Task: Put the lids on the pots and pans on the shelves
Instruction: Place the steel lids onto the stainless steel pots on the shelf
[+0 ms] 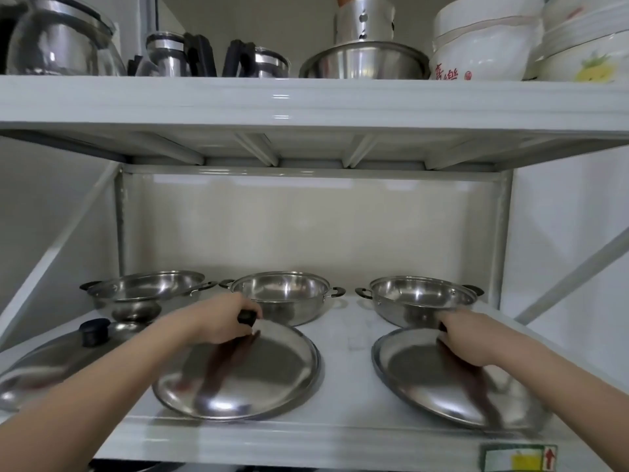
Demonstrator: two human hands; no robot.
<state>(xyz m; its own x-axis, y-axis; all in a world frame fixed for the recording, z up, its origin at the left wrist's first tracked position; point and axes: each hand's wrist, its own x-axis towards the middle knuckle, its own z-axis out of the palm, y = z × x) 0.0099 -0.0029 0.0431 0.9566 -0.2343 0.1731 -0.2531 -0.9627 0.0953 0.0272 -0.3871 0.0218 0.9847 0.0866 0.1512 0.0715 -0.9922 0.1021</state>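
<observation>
Three open steel pots stand in a row at the back of the lower shelf: the left pot [143, 292], the middle pot [284, 294] and the right pot [420, 298]. In front of them lie three steel lids. My left hand [224, 321] is closed around the black knob of the middle lid [245, 379]. My right hand [466, 338] grips the knob of the right lid [452, 383], with the knob mostly hidden under my fingers. The left lid [44, 362] with its black knob lies untouched at the far left.
The white upper shelf [306, 107] hangs low over the pots. On it stand glass jugs [61, 39], a steel bowl [364, 61] and stacked white bowls [486, 42]. A diagonal brace [571, 277] runs at the right side. The lower shelf's front lip [306, 441] is near me.
</observation>
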